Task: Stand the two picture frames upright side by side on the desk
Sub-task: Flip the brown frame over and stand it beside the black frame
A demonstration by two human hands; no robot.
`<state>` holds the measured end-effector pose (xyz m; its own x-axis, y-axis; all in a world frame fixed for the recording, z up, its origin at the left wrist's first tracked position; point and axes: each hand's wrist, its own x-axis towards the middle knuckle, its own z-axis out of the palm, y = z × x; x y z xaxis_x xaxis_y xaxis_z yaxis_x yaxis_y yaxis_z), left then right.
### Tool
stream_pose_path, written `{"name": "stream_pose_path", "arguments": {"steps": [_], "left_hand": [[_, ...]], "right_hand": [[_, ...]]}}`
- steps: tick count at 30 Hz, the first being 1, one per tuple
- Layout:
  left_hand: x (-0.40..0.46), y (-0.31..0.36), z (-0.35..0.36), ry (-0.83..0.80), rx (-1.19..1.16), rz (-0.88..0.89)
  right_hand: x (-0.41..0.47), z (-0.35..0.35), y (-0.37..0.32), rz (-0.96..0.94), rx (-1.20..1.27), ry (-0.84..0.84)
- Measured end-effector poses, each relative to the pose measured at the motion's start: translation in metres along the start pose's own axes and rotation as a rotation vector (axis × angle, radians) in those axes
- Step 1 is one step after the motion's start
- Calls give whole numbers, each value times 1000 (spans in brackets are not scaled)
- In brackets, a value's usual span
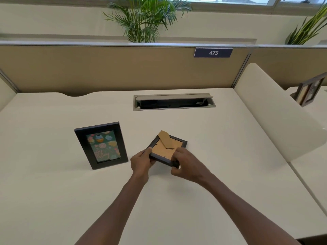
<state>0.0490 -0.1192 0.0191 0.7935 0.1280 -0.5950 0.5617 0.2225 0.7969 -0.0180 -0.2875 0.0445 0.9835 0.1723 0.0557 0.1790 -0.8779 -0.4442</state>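
Observation:
A black picture frame with a green cupcake picture (101,145) stands upright on the cream desk (203,138), left of centre, facing me. To its right a second black frame (163,149) is held face down, its brown cardboard back and fold-out stand leg showing. My left hand (142,162) grips its near left edge. My right hand (187,165) grips its near right corner. The frame is tilted, near edge raised off the desk.
An open cable hatch (174,102) is set in the desk behind the frames. A tan partition (115,68) with a "475" label (213,53) closes the back. A cream side divider (276,112) bounds the right; another frame (308,90) stands beyond it.

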Motion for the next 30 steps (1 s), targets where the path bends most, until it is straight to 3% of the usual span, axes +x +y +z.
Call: {"name": "stream_pose_path", "arguments": {"steps": [5,11,14,19,25,30], "left_hand": [[-12,22,2,45,-34,-55],[-30,33,8,-39,-96,-55],[-36,36,11,-26,-70,22],[-40,30,8,43,226,275],[-41,30,0,-156,380,438],[-37,45,-7,-299,532,468]], "right_hand": [[-1,-15,14,35,120,-8],[-1,-11,16,82,171,276],[1,-14,13,118,218,371],[5,-22,14,198,264,378],[11,-36,17,220,290,364],[21,-53,20,281,323,373]]}}
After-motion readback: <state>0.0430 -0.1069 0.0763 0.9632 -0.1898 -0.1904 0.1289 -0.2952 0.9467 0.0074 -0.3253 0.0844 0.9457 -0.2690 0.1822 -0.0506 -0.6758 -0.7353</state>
